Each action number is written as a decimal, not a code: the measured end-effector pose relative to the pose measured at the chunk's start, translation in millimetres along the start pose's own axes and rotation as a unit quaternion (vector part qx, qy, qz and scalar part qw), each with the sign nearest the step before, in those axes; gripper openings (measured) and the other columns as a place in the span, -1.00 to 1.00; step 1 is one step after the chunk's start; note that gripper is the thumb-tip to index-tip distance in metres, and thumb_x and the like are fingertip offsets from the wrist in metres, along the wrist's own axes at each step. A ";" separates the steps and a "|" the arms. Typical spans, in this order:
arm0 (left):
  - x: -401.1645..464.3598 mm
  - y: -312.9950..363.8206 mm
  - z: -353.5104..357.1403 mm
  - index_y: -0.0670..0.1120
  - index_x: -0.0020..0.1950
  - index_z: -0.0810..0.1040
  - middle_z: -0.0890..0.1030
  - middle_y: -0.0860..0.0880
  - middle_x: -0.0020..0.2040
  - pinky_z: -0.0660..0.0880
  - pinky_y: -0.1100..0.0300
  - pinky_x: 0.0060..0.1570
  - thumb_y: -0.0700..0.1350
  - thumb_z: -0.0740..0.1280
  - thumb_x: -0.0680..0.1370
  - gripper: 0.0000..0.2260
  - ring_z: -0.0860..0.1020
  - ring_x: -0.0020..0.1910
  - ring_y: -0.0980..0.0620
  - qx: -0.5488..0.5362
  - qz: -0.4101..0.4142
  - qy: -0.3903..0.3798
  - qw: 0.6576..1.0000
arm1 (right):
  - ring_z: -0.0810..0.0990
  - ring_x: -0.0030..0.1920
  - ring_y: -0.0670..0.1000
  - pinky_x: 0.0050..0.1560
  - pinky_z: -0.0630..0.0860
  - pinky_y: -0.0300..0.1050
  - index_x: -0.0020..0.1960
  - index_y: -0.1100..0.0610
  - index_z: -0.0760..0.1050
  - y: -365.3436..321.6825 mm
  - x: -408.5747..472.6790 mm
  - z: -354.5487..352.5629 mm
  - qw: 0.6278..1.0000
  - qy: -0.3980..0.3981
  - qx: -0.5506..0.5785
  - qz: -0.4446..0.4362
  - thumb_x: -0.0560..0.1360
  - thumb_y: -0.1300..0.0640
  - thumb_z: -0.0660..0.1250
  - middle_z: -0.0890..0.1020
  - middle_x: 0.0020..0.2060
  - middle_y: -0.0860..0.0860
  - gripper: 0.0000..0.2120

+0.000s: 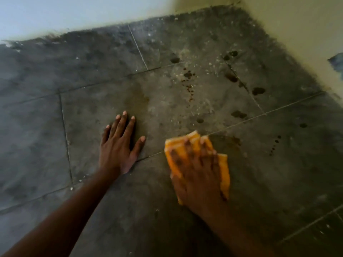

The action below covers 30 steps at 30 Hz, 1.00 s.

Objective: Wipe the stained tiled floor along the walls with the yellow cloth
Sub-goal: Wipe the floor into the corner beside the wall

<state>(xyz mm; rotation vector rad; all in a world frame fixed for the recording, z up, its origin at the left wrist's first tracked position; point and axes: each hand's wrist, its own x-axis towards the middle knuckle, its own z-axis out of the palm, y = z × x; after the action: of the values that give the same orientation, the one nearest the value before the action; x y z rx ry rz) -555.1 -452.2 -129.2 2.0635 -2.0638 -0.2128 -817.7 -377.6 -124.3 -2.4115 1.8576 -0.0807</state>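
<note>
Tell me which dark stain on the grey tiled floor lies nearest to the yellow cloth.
The brownish smear just right of the yellow cloth, under the right hand; other spots lie farther towards the walls.

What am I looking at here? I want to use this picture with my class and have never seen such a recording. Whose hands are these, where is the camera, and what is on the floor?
There is no machine: a person wears a camera on the head, looking forward and down at their own bare hands. The left hand lies flat, fingers spread, on the dark tiled floor, apparently for support. The right hand presses a yellow cloth onto the tiles. Beyond the hands, dark stains and pale specks dot the floor toward the corner where two light walls meet.
</note>
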 end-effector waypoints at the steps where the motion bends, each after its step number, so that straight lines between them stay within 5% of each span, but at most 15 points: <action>1: 0.6 0.7 -2.3 0.07 0.72 0.09 0.02 0.00 0.74 -0.03 -0.09 0.68 0.36 -0.07 0.66 -0.32 -0.05 0.72 0.02 0.000 -0.002 0.003 1.000 | -0.09 0.67 0.30 0.52 0.13 0.48 0.66 -0.30 -0.05 -0.2 -18.9 -5.7 0.999 -0.013 -0.013 -0.043 0.56 -0.33 0.15 -0.03 0.70 0.01 -0.27; 4: 1.2 -0.1 -3.3 0.09 0.73 0.05 -0.02 0.02 0.74 -0.06 -0.12 0.68 0.34 -0.11 0.68 -0.35 -0.08 0.72 0.02 0.005 -0.003 -0.005 1.000 | 0.00 0.66 0.33 0.45 0.21 0.54 0.67 -0.28 -0.07 42.8 -26.8 -19.2 0.996 -0.040 -0.049 -0.056 0.54 -0.39 0.10 -0.05 0.70 0.05 -0.24; 8: 0.2 -2.6 2.1 0.08 0.71 0.13 0.06 -0.01 0.74 0.00 -0.15 0.66 0.24 -0.06 0.72 -0.43 -0.03 0.72 0.00 0.002 0.001 0.024 1.000 | -0.16 0.65 0.37 0.54 -0.02 0.54 0.66 -0.28 -0.19 61.2 84.2 -10.4 0.993 0.010 -0.015 0.119 0.55 -0.42 -0.04 -0.15 0.70 0.04 -0.25; 10: 4.3 -5.8 7.0 0.06 0.69 0.22 0.13 -0.04 0.72 0.03 -0.16 0.66 0.16 -0.01 0.72 -0.47 0.03 0.72 -0.01 -0.023 0.008 0.044 0.999 | -0.21 0.64 0.38 0.57 -0.13 0.49 0.66 -0.27 -0.18 32.6 132.5 -1.2 0.992 0.012 0.007 0.128 0.57 -0.42 -0.05 -0.17 0.70 0.04 -0.27; 14: 4.5 -4.9 4.4 0.02 0.65 0.33 0.19 -0.12 0.71 0.10 -0.19 0.63 0.09 0.08 0.69 -0.48 0.13 0.70 -0.07 -0.026 -0.049 0.083 0.995 | -0.16 0.66 0.34 0.57 0.00 0.42 0.66 -0.30 -0.07 -19.3 92.6 -0.3 0.998 0.010 -0.020 -0.059 0.60 -0.33 0.09 -0.07 0.70 0.02 -0.31; 18: 4.7 -1.4 -0.8 0.03 0.67 0.28 0.16 -0.11 0.72 0.12 -0.18 0.64 0.09 0.06 0.70 -0.48 0.12 0.70 -0.08 -0.019 -0.053 0.063 0.996 | -0.04 0.68 0.27 0.53 0.14 0.44 0.65 -0.34 -0.02 44.5 41.5 -17.3 0.969 -0.020 -0.055 -0.242 0.55 -0.34 0.19 0.01 0.70 0.00 -0.27; 20: 4.3 -1.8 1.0 0.05 0.69 0.23 0.12 -0.10 0.72 0.07 -0.18 0.65 0.11 0.03 0.71 -0.47 0.07 0.71 -0.06 -0.020 -0.051 0.055 0.997 | -0.05 0.67 0.28 0.51 0.16 0.50 0.64 -0.35 -0.12 71.3 79.4 -17.3 0.976 -0.030 -0.078 -0.201 0.57 -0.35 0.10 -0.04 0.70 0.00 -0.28; 22: 6.3 -4.1 4.3 0.06 0.69 0.23 0.12 -0.09 0.72 0.05 -0.17 0.66 0.11 0.04 0.71 -0.47 0.06 0.71 -0.05 -0.028 -0.050 0.056 0.997 | -0.11 0.67 0.29 0.54 0.05 0.51 0.64 -0.37 -0.16 59.1 127.4 -10.1 0.999 -0.008 -0.028 -0.036 0.57 -0.37 -0.01 -0.07 0.70 -0.01 -0.32; 25: 6.0 -6.4 4.8 0.04 0.65 0.32 0.19 -0.05 0.71 0.06 -0.13 0.66 0.10 0.11 0.67 -0.48 0.11 0.70 -0.01 -0.070 -0.061 0.079 0.993 | -0.09 0.66 0.35 0.58 -0.03 0.44 0.64 -0.32 0.02 1.0 157.3 -0.6 0.990 0.039 0.035 0.135 0.56 -0.36 0.03 0.04 0.70 0.03 -0.33; 30: 38.6 -12.9 -18.3 -0.05 0.62 0.35 0.27 -0.06 0.68 0.23 -0.20 0.53 0.07 0.24 0.65 -0.46 0.24 0.64 -0.14 -0.108 -0.093 0.069 0.987 | -0.16 0.68 0.24 0.60 -0.06 0.38 0.63 -0.38 -0.06 -28.0 52.6 -1.6 0.999 0.011 0.024 -0.025 0.59 -0.30 0.07 -0.08 0.70 -0.04 -0.35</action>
<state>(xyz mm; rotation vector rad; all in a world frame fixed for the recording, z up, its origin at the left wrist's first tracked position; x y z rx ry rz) -537.8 -489.9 -112.9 2.0728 -1.6890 -0.3006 -777.5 -421.5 -120.6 -2.4358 1.7822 -0.1550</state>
